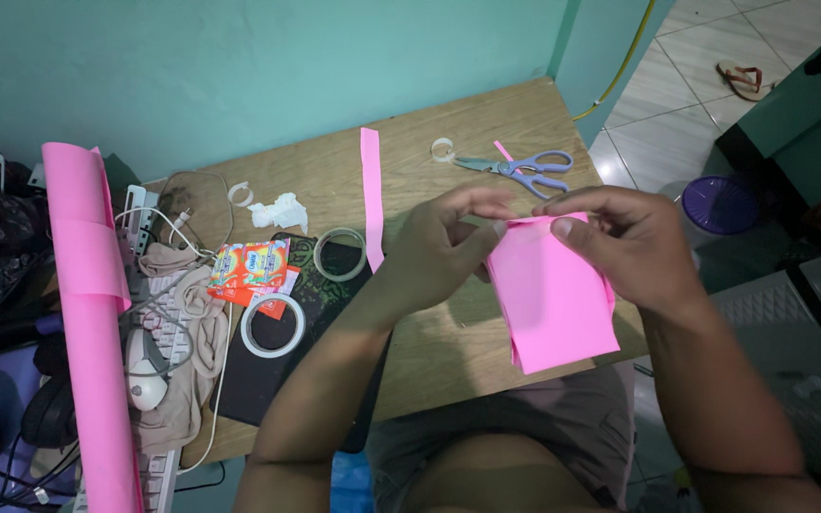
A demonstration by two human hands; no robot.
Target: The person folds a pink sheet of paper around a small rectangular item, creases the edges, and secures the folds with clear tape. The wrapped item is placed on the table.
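Observation:
My left hand (444,245) and my right hand (624,242) both pinch the top edge of a folded pink paper sheet (548,304), held just above the wooden desk (448,351). The fingertips of both hands meet near the sheet's upper fold. A thin pink paper strip (371,195) lies on the desk to the left of my left hand. Purple-handled scissors (523,169) lie beyond my hands, blades pointing left.
A pink paper roll (92,313) lies along the desk's left side. Two tape rolls (273,326) (340,255) sit near a black mat (268,375). A small tape ring (443,149), crumpled paper (279,212), colourful packets (252,266), cables, a cloth and a mouse (146,370) crowd the left.

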